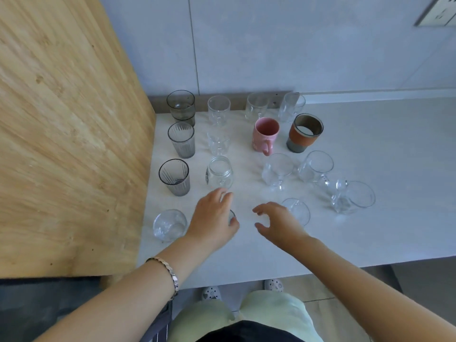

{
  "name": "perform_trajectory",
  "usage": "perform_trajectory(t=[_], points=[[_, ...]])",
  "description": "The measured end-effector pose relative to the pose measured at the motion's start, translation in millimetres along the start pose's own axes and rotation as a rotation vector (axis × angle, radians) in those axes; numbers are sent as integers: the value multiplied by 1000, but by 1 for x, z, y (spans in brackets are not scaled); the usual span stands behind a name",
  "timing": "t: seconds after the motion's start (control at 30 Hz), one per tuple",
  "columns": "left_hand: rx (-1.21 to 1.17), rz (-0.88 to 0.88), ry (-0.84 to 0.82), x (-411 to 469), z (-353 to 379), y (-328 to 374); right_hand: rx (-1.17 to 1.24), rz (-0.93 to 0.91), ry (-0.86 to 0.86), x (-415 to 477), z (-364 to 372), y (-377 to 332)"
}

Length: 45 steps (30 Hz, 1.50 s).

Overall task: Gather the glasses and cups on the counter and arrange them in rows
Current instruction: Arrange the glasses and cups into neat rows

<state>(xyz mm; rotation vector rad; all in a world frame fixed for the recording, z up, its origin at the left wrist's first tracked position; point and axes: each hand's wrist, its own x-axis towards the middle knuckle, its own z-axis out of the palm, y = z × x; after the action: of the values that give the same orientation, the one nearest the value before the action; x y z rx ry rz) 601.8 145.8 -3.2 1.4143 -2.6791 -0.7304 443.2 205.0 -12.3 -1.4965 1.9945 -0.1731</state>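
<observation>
Several glasses and cups stand on the pale counter (370,230). Three smoky grey tumblers (174,177) line the left side, with a low clear glass (169,224) in front of them. Beside them stands a column of clear glasses, ending in a round jar-like glass (219,172). A pink mug (266,135) and a brown-and-grey cup (305,132) stand mid-counter. Clear handled cups (315,166) are scattered on the right. My left hand (214,218) grips a mostly hidden clear glass (232,216) from above. My right hand (278,223) hovers open beside another clear glass (299,212).
A tall wooden panel (61,144) closes off the counter's left side. A grey wall runs behind, with a socket plate (439,13) at the top right. The counter's front edge lies just below my forearms, and bare counter stretches to the right.
</observation>
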Motion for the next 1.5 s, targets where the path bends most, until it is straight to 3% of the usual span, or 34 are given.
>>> perform_trajectory(t=[0.1,0.23,0.4,0.53,0.63,0.8,0.97,1.03,1.1,1.23,1.37,1.5], points=[[58,126,-173,18,13,51,84,20,207,-7,-40,47],[128,54,-313,44,44,102,59,167,386,-8,-79,125],[100,-159,-334,71,70,130,-28,381,171,8,-106,200],[47,-261,-340,76,86,135,-76,267,-56,25,-115,225],[55,-283,-318,76,90,138,-91,213,-99,24,-115,231],[133,-134,-428,81,85,135,-57,298,-116,3,-97,229],[490,167,-490,77,71,132,-153,313,-243,-21,-99,232],[478,74,-463,70,74,134,-248,261,-178,-25,-103,232],[308,-161,-454,62,81,140,-227,158,-120,-23,-104,232],[-20,-506,-340,63,95,153,-172,-52,-173,-14,-98,236],[-85,-580,-179,72,100,155,-126,-28,-80,-11,-91,237],[-103,-491,-201,74,96,142,-40,16,-15,-11,-73,220]])
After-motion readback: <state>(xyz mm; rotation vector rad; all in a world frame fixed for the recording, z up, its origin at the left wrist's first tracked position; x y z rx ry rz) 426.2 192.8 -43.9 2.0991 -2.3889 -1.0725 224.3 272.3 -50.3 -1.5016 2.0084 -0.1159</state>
